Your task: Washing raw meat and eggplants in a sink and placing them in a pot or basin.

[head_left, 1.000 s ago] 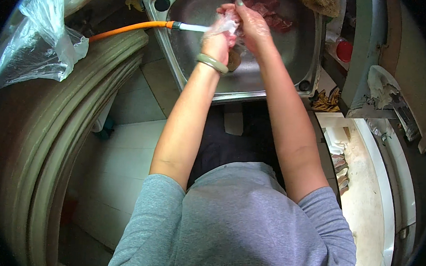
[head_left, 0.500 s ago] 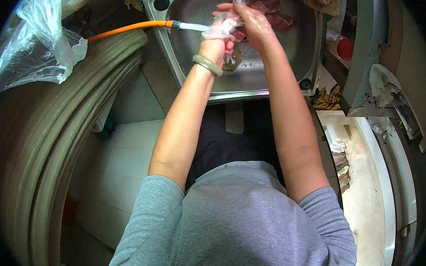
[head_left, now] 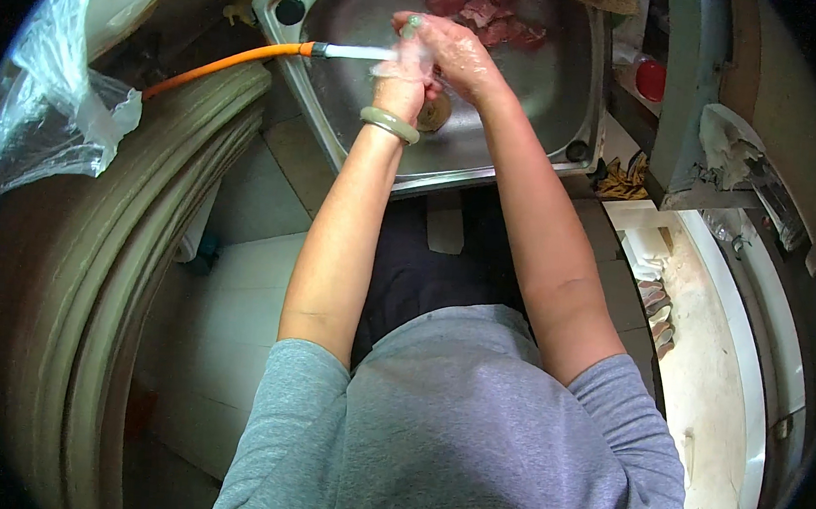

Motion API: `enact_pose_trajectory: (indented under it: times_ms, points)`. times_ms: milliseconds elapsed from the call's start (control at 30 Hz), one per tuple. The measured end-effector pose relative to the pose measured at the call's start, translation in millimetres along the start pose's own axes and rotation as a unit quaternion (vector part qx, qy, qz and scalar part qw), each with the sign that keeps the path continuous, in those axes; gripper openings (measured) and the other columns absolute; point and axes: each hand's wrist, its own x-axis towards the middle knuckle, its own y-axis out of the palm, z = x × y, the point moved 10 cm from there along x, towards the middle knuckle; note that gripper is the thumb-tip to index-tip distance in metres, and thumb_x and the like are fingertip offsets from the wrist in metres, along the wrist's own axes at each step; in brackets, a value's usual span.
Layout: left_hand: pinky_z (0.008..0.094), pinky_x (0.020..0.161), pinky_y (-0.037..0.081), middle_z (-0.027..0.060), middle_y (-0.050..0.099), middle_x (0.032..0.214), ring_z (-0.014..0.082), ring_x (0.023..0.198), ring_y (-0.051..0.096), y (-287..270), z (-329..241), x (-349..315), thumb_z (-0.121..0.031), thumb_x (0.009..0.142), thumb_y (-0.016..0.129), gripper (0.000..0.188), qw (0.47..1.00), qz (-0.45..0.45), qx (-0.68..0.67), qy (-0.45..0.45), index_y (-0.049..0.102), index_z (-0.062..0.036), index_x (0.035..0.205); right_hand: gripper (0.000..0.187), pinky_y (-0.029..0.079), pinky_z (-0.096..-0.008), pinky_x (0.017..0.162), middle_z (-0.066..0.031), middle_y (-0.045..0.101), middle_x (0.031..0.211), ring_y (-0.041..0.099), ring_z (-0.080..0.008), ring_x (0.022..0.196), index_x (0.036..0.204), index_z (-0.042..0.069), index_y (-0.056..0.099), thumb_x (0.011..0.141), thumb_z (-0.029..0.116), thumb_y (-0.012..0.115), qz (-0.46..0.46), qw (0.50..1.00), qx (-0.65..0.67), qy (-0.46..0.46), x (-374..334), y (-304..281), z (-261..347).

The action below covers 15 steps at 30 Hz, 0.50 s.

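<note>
My hands meet over the sink (head_left: pixel 531 121), in a white stream of water from an orange hose (head_left: pixel 237 57). My left hand (head_left: pixel 403 82), with a pale green bangle (head_left: pixel 389 124) at the wrist, is in the stream; splashing water blurs its fingers. Laid against it from the right is my right hand (head_left: pixel 461 58), wet, its fingers stretched leftward over the left hand's fingers. A small greenish spot shows where the fingers meet; I cannot make out what it is. I see no object between the palms. Several pieces of raw red meat (head_left: pixel 502 20) lie in the basin beyond my hands.
The round drain (head_left: pixel 434 112) sits just below my hands. A clear plastic bag (head_left: pixel 61 79) hangs at the left, above a curved ridged edge (head_left: pixel 180 135). On the right stand a grey post (head_left: pixel 689 94) and a red round object (head_left: pixel 650 80).
My right hand has shifted left and slightly down, closer over my left hand. More of the meat behind them shows now. The whole view has shifted slightly.
</note>
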Motion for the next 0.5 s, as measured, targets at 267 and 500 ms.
enact_pose_trajectory:
  times_ms: [267,500]
  points:
    - [0.0255,0.046,0.039,0.0039,0.056,0.069,0.0127,0.059,0.052,-2.6,-7.4,1.1,-0.059,0.09,0.03,0.061,0.996,-0.023,0.085,0.0,0.06,-0.0052,0.084,0.033,0.048,-0.0265,0.074,-0.002,0.064,0.098,0.057,-0.0118,0.081,0.115,0.007,0.059,0.083,0.017,0.056,-0.034,0.996,-0.08,-0.038,-8.1,-16.0,8.1]
    - [0.0237,0.041,0.032,0.0004,0.052,0.065,0.0088,0.048,0.042,-1.2,-19.3,0.7,-0.055,0.092,0.028,0.056,0.992,-0.03,0.097,0.071,0.058,-0.0085,0.091,0.03,0.047,-0.0239,0.068,-0.0008,0.065,0.088,0.058,-0.0118,0.073,0.105,0.003,0.064,0.08,0.02,0.062,-0.107,0.993,-0.02,-0.041,-14.2,-28.1,8.3]
